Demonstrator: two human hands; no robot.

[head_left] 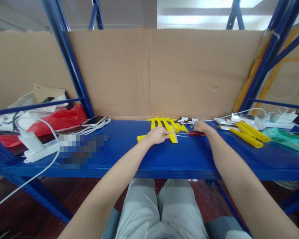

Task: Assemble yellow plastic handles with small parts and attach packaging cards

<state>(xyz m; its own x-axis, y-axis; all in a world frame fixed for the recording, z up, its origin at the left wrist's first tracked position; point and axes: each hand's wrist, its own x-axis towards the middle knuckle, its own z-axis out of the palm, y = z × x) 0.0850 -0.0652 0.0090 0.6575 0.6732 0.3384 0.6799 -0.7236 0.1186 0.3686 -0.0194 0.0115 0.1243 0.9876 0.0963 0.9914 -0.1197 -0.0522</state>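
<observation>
My left hand is closed around a yellow scraper, whose head with a pale blade edge points right and whose yellow handle shows left of the hand. My right hand is at the back of the blue table, its fingers bent down by some small parts too tiny to make out. Just below it lies a red-handled screwdriver. Several more yellow scraper pieces lie in a row behind my left hand. Black-and-white packs sit between the hands, near the cardboard.
Yellow tubes, a green packet and a white power strip lie at the right. Coiled white cable, a red bag and a charger are at the left. Cardboard stands behind the blue table.
</observation>
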